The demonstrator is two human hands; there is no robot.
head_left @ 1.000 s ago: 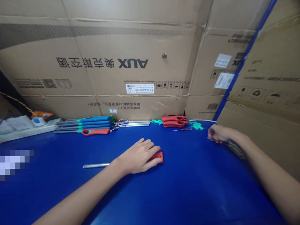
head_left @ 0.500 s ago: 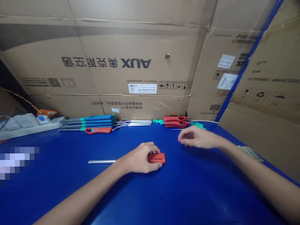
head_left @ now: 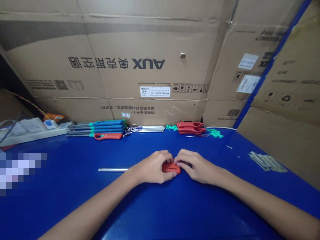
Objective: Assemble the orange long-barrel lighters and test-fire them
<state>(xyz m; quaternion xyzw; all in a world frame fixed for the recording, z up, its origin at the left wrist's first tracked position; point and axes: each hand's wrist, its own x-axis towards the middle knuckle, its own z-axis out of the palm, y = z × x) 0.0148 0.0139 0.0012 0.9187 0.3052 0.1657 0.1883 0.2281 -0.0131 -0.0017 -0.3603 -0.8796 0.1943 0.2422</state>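
My left hand (head_left: 153, 166) is closed around the orange-red handle (head_left: 172, 168) of a long-tube lighter lying in mid-table, its slotted face up. Out to the left, beyond the wrist, runs the lighter's silver metal tube (head_left: 112, 170); the stretch between is hidden by the hand. My right hand (head_left: 196, 166) has its thumb and fingertips pinched together against the handle's right end. Whether something small is between those fingertips is hidden.
Along the back lie stacked blue lighters (head_left: 107, 126), silver tubes with wires (head_left: 151, 129), red handles (head_left: 190, 128), a screwdriver (head_left: 200, 135) and green pieces (head_left: 215, 132). Pale strips (head_left: 268, 162) lie at right. A power strip (head_left: 37, 132) is at left; cardboard (head_left: 125, 40) walls the back.
My right hand has come down and left from near the screwdriver to the handle's right end. My left hand keeps its hold on the lighter.
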